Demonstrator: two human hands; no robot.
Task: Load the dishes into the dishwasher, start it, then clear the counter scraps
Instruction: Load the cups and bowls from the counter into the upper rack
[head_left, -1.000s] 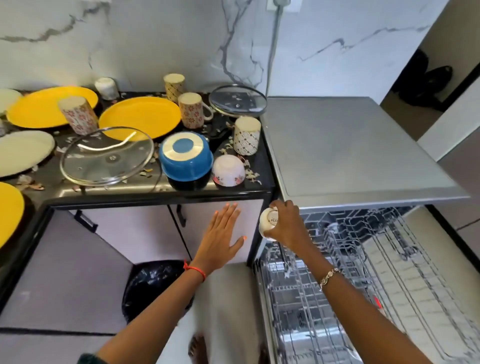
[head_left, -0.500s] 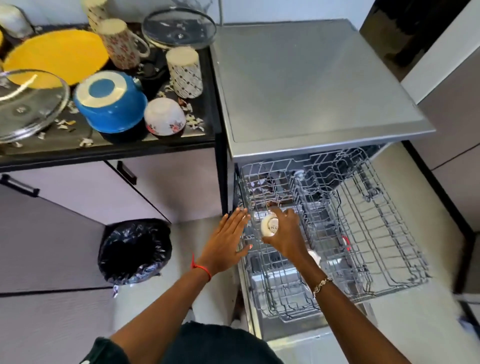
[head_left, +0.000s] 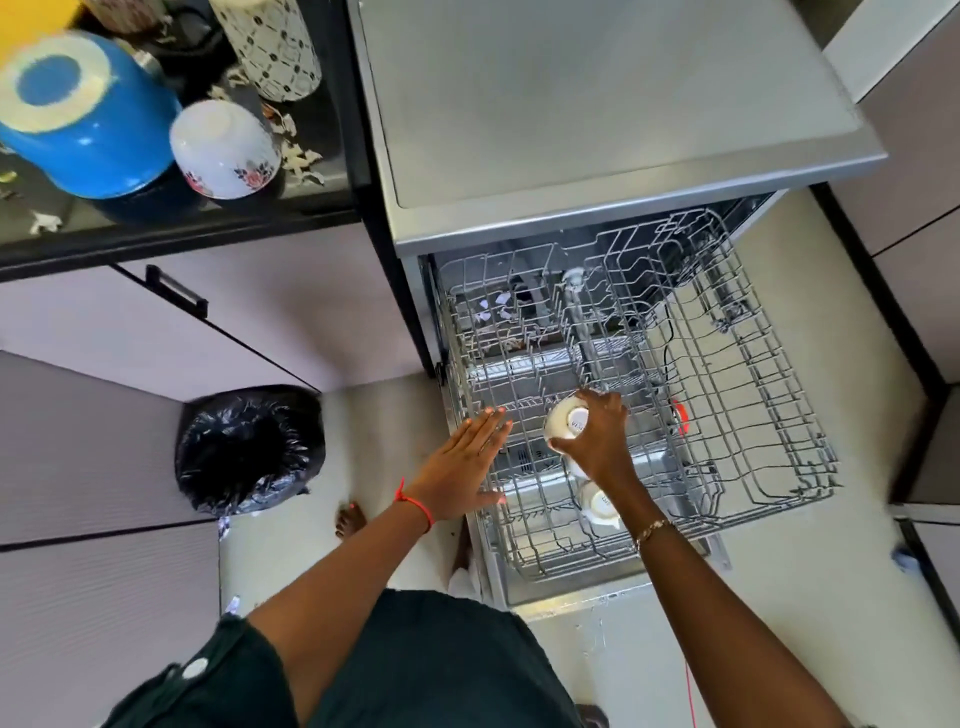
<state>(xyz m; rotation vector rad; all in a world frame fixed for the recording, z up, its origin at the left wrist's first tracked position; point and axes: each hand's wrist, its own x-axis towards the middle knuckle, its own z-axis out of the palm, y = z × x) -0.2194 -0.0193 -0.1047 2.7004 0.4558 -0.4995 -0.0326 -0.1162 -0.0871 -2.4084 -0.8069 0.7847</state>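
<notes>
My right hand (head_left: 602, 439) grips a small white cup (head_left: 566, 423) upside down over the left part of the pulled-out wire rack (head_left: 753, 415) of the open dishwasher (head_left: 597, 104). Another white cup (head_left: 597, 501) sits in the rack just below my wrist. My left hand (head_left: 460, 467) is flat with straight fingers at the rack's left rim, holding nothing. On the black counter (head_left: 171, 228) at upper left stand an upturned blue bowl (head_left: 88, 114), an upturned white floral bowl (head_left: 226, 150), a patterned mug (head_left: 270, 47) and scattered pale scraps (head_left: 298, 150).
A bin lined with a black bag (head_left: 249, 449) stands on the floor left of the dishwasher, under the counter. Cabinet doors with a black handle (head_left: 176, 293) run beneath the counter. My bare foot (head_left: 350, 519) is beside the rack. Most rack slots are bare.
The view has tilted down and closer to the rack. My right hand has carried the white cup from the counter edge down into the rack; my left hand followed to the rack's left rim.
</notes>
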